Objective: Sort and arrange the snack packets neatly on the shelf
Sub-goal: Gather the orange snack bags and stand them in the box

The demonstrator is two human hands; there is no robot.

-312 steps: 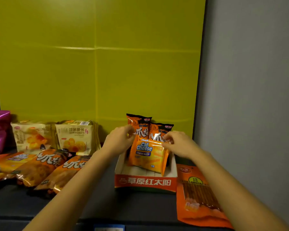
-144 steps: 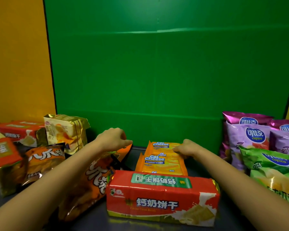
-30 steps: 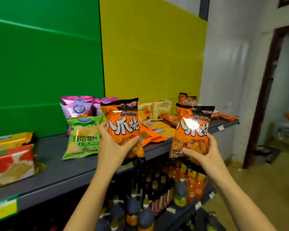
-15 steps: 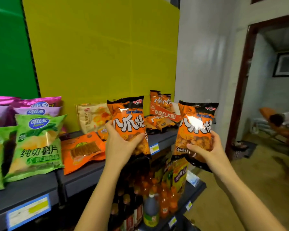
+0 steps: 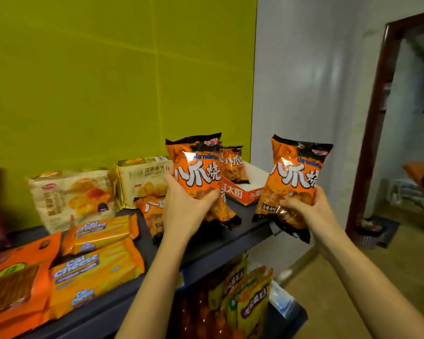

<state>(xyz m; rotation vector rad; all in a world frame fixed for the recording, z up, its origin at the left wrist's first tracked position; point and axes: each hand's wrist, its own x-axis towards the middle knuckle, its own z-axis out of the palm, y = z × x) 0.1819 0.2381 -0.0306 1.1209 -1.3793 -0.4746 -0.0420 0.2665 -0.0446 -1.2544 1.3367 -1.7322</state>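
Your left hand point(image 5: 184, 211) had a closed grip on one orange snack packet point(image 5: 196, 172) above the shelf point(image 5: 230, 241); your right hand point(image 5: 306, 211) clasped another orange packet point(image 5: 291, 177) just off the shelf's end.

Orange snack bags point(image 5: 196, 174), point(image 5: 294, 179): glossy plastic film, crinkled, catching glare. Cheese wafer packs point(image 5: 96, 272): shiny plastic wrap. Croissant bags point(image 5: 71, 196): pale, semi-gloss film. Display box point(image 5: 245, 192): matt cardboard. Shelf point(image 5: 242, 236): dark, smooth, matt. Backing panel point(image 5: 108, 81): flat matt yellow-green.
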